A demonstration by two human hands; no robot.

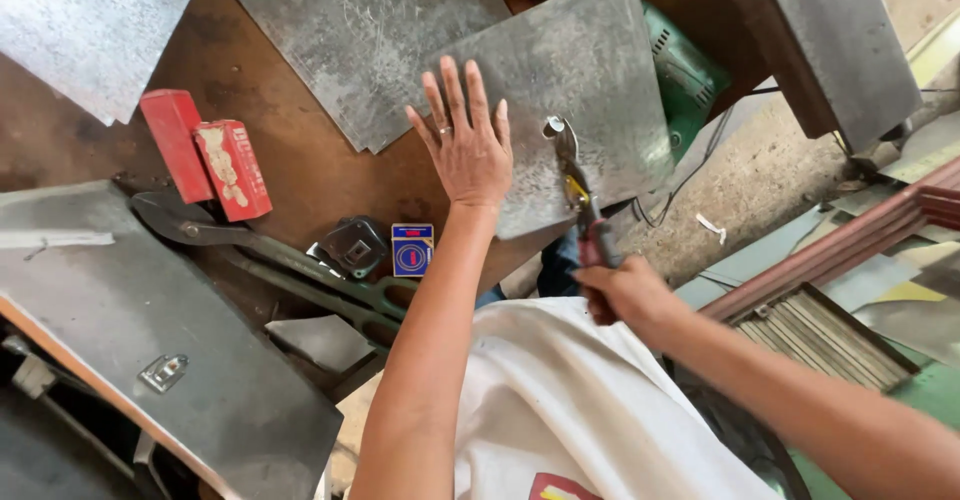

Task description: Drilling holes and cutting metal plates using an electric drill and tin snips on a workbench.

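My left hand (468, 140) lies flat with fingers spread on a grey galvanised metal sheet (590, 70) that rests on the brown workbench (300, 160). A ring shows on one finger. My right hand (625, 292) grips the red handles of a pair of tin snips (578, 190). The snips' blades sit in the sheet's near edge, just right of my left hand. The sheet overhangs the bench edge toward me.
More metal sheets (350, 30) lie at the back and left (90, 20). Two red boxes (205, 155), large green-handled shears (270, 255), a small blue box (412, 250) and a black part (355, 245) sit on the bench. A green power tool (690, 75) lies behind the sheet.
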